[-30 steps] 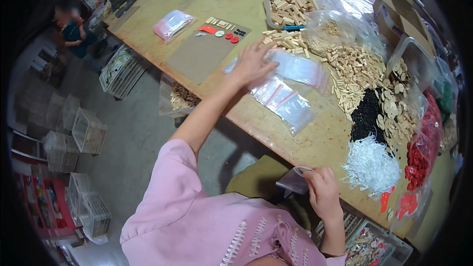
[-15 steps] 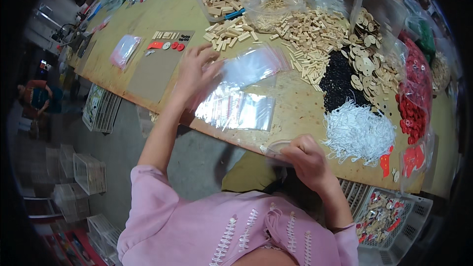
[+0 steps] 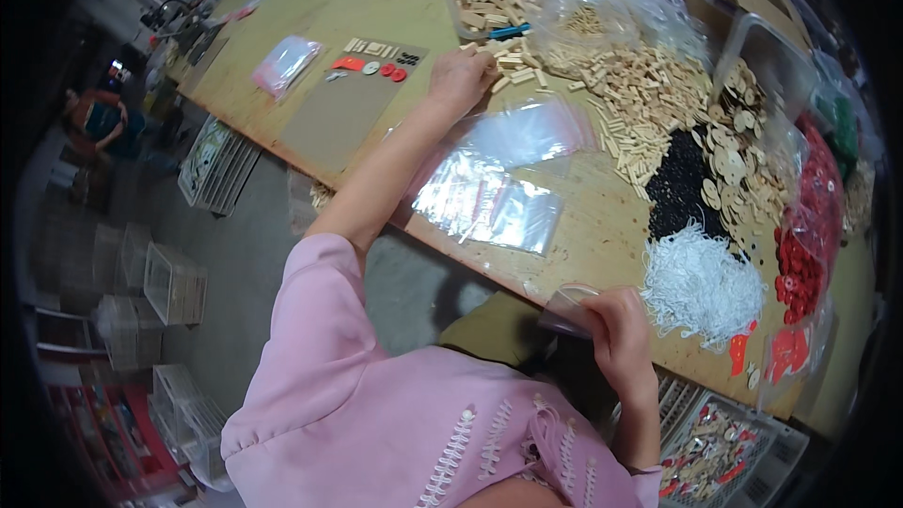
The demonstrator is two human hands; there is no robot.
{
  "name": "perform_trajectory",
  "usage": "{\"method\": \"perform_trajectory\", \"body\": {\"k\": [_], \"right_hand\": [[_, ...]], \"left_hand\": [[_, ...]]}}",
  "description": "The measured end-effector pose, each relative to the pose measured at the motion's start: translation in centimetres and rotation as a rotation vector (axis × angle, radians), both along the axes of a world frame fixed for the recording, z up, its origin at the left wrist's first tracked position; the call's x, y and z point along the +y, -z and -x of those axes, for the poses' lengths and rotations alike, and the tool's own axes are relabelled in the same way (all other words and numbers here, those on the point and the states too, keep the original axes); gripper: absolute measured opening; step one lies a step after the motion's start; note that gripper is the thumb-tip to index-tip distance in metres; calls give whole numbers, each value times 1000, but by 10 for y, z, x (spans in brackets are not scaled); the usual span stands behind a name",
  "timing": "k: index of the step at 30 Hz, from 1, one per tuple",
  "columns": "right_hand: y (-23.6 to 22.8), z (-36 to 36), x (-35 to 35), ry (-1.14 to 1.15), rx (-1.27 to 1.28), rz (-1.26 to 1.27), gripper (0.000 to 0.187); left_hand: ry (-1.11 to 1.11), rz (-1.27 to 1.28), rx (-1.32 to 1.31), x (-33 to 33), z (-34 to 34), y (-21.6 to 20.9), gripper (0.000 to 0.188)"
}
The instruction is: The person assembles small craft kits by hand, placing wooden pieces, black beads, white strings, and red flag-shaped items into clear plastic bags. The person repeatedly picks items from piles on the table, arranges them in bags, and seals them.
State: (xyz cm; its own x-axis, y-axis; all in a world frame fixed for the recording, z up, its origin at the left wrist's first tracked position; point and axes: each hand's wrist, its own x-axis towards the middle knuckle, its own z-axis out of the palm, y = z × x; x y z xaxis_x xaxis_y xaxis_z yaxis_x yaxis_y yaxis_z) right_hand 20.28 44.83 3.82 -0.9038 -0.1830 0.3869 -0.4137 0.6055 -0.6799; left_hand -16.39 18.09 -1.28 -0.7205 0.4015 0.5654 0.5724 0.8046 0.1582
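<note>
One clear bag hangs at the near edge of the worktop, its mouth partly spread, in the right hand; the fingers there are closed on its rim. No parts can be made out inside it, so it looks unfilled, though the dark background makes this hard to judge. The left hand reaches far across, its fingers curled down at the left end of some loose wooden blocks; their tips are hidden, so whether they have hold of a block I cannot tell.

Some gathering seems done already: a crate at the near right, below the worktop, holds a jumble of wooden, red and white parts. Much is left out, unsorted into sets: black pieces, white strings, wooden discs and red pieces lie heaped on the right. Flat clear bags lie in a far stack and a near spread, apparently unused. Left of them, a brown board carries a small row of assorted parts along its far end.
</note>
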Motion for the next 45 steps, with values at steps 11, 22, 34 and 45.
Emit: {"method": "perform_trajectory", "body": {"k": [11,22,34,45], "right_hand": [[-16,-7,-19,-10,56,-39,19],[-13,-2,-41,15,56,-52,21],[-20,30,-62,56,136,-103,16],[-20,26,-57,0,66,25,16]], "left_hand": [[67,-451,-429,-20,-29,-15,22],[278,-1187,-1068,-37,-116,-41,30],[479,-1140,-1124,-29,-200,-86,26],[487,-322,-674,11,-258,-120,15]]}}
